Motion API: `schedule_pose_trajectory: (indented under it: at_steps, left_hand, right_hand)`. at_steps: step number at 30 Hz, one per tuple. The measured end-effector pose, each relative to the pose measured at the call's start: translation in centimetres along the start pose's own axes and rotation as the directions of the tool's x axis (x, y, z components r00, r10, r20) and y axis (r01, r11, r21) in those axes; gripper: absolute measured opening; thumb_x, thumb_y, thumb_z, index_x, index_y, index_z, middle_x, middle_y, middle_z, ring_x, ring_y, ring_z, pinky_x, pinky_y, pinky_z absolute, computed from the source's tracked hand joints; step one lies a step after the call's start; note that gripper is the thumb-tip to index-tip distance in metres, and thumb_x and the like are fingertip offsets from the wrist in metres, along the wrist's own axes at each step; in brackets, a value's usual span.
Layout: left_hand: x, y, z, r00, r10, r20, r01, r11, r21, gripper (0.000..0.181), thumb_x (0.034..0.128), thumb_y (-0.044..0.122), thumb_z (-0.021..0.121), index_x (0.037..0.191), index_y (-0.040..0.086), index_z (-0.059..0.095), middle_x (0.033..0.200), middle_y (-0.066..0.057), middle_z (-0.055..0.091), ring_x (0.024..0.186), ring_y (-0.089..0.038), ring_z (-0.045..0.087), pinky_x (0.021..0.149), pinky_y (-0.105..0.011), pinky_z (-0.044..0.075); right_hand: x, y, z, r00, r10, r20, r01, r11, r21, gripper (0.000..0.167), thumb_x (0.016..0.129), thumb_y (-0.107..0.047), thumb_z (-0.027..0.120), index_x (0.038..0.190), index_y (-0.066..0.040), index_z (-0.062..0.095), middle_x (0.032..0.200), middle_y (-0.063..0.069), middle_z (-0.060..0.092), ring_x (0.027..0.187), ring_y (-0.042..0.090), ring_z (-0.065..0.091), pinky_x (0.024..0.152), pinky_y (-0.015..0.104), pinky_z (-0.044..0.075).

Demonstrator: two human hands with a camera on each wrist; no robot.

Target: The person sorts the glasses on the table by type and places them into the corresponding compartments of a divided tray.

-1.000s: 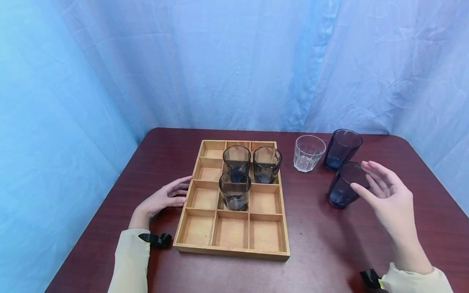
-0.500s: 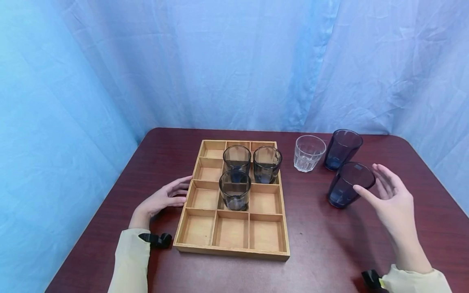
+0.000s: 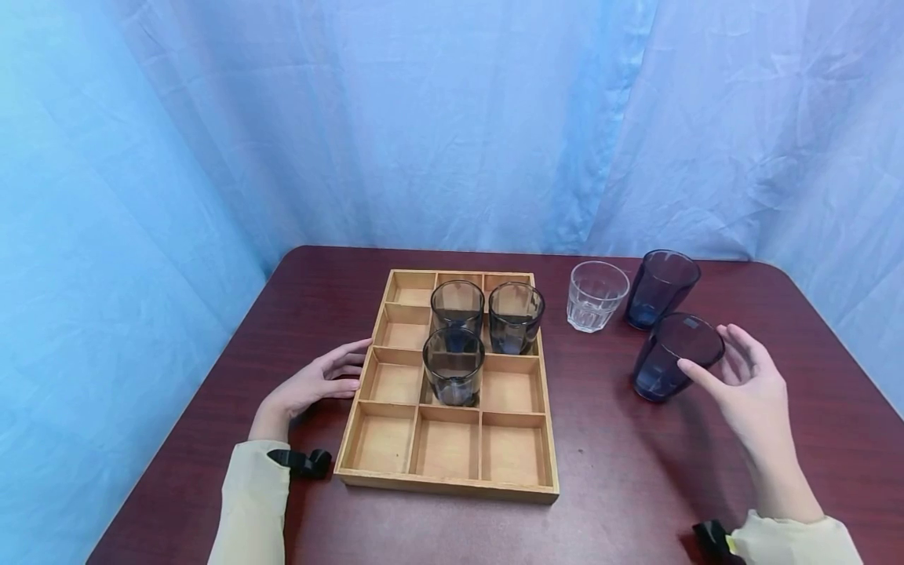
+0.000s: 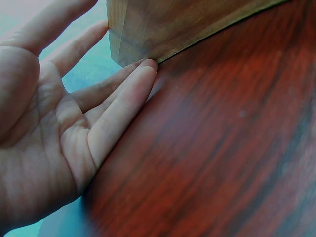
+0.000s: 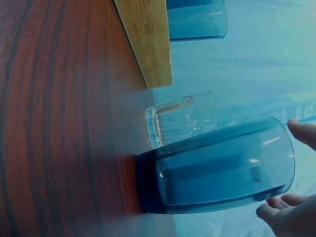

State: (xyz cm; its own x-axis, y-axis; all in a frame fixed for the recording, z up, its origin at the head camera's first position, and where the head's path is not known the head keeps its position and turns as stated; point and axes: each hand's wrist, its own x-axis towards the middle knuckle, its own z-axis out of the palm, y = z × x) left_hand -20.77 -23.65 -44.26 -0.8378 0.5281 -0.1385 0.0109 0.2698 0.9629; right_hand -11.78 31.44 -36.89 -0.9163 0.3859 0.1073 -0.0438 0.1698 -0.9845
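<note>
My left hand (image 3: 314,384) rests on the table, its fingertips against the left side of a wooden compartment tray (image 3: 448,488). In the left wrist view, that hand's fingers (image 4: 121,111) meet the tray's wooden wall (image 4: 168,29). At the right, my right hand (image 3: 752,396) is beside the rim of a tall dark-blue glass (image 3: 660,369) standing on the table. The right wrist view has thumb and fingers on opposite sides of this glass (image 5: 217,173) near its rim; firm contact cannot be made out. Three dark glasses stand in the tray, one being the nearest (image 3: 453,373).
Behind the tall glass stand a clear tumbler (image 3: 593,302) and another dark-blue glass (image 3: 657,294). A dark red wooden table (image 3: 600,479) carries everything. A light-blue curtain (image 3: 452,125) hangs around its back and sides.
My right hand's fingers have come back from over the tall glass's rim to its right side, and the hand has then shifted slightly left. The glasses, tray and left hand have stayed put.
</note>
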Motion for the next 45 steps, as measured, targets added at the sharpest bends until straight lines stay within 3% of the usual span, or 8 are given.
schedule_pose_trajectory:
  at_steps: [4,8,13,20,27,37,45]
  left_hand:
    - [0.0,-0.1,0.0,1.000,0.005,0.001,-0.005,1.000,0.007,0.072,0.0936,0.020,0.065,0.154,0.023,0.026,0.153,-0.020,0.034,0.132,-0.037,0.045,0.091,-0.031,0.053]
    - [0.0,-0.3,-0.1,1.000,0.023,0.006,-0.023,1.000,0.018,0.071,0.0943,0.019,0.064,0.155,0.022,0.025,0.151,-0.022,0.034,0.129,-0.033,0.047,0.090,-0.031,0.053]
    - [0.1,-0.1,-0.1,1.000,0.018,0.008,-0.018,1.000,-0.002,0.072,0.0939,0.018,0.064,0.155,0.021,0.026,0.152,-0.022,0.033,0.131,-0.038,0.044,0.089,-0.029,0.053]
    - [0.0,-0.1,-0.1,1.000,0.013,0.005,-0.013,1.000,0.002,0.071,0.0942,0.018,0.064,0.154,0.023,0.026,0.152,-0.021,0.034,0.132,-0.041,0.042,0.089,-0.029,0.053]
    - [0.0,0.1,0.0,1.000,0.003,-0.006,-0.003,1.000,0.011,0.071,0.0940,0.019,0.064,0.154,0.027,0.027,0.153,-0.019,0.034,0.133,-0.041,0.042,0.091,-0.031,0.053]
    - [0.0,0.2,0.0,1.000,0.006,-0.003,-0.006,1.000,0.007,0.071,0.0938,0.019,0.065,0.154,0.027,0.027,0.153,-0.018,0.034,0.133,-0.040,0.043,0.091,-0.031,0.053]
    - [0.0,0.1,0.0,1.000,0.018,0.000,-0.018,1.000,0.012,0.071,0.0934,0.019,0.065,0.154,0.025,0.028,0.152,-0.019,0.035,0.133,-0.041,0.042,0.089,-0.028,0.053]
  right_hand:
    - [0.2,0.3,0.0,1.000,0.008,0.012,-0.008,1.000,-0.010,0.083,0.083,-0.003,0.074,0.152,-0.016,0.030,0.143,-0.010,0.044,0.128,-0.008,0.043,0.096,0.001,0.035]
    - [0.4,0.7,-0.1,1.000,0.026,0.016,-0.024,0.996,-0.091,0.083,0.083,-0.008,0.075,0.152,-0.017,0.031,0.145,-0.010,0.043,0.121,-0.013,0.046,0.083,-0.002,0.040]
    - [0.6,0.9,0.1,1.000,0.027,-0.014,-0.029,0.972,-0.233,0.079,0.084,-0.014,0.076,0.151,-0.016,0.034,0.136,-0.014,0.047,0.115,-0.015,0.046,0.081,-0.002,0.040]
    - [0.7,0.8,0.4,0.999,0.020,-0.049,-0.035,0.944,-0.328,0.077,0.083,-0.022,0.077,0.149,-0.017,0.036,0.131,-0.015,0.050,0.109,-0.016,0.048,0.080,-0.001,0.041]
    - [0.9,0.7,0.8,0.994,0.037,-0.107,-0.079,0.906,-0.416,0.077,0.082,-0.032,0.077,0.147,-0.018,0.039,0.138,0.002,0.051,0.101,-0.015,0.049,0.077,-0.002,0.040]
    - [0.8,0.9,1.4,0.976,-0.005,-0.220,-0.097,0.887,-0.452,0.073,0.075,-0.034,0.082,0.139,-0.016,0.051,0.133,0.008,0.057,0.073,-0.023,0.046,0.069,-0.001,0.036]
    - [0.6,0.7,2.1,0.971,-0.014,-0.239,-0.093,0.897,-0.433,0.070,0.075,-0.030,0.083,0.136,-0.016,0.054,0.130,0.007,0.059,0.073,-0.022,0.047,0.069,-0.002,0.037]
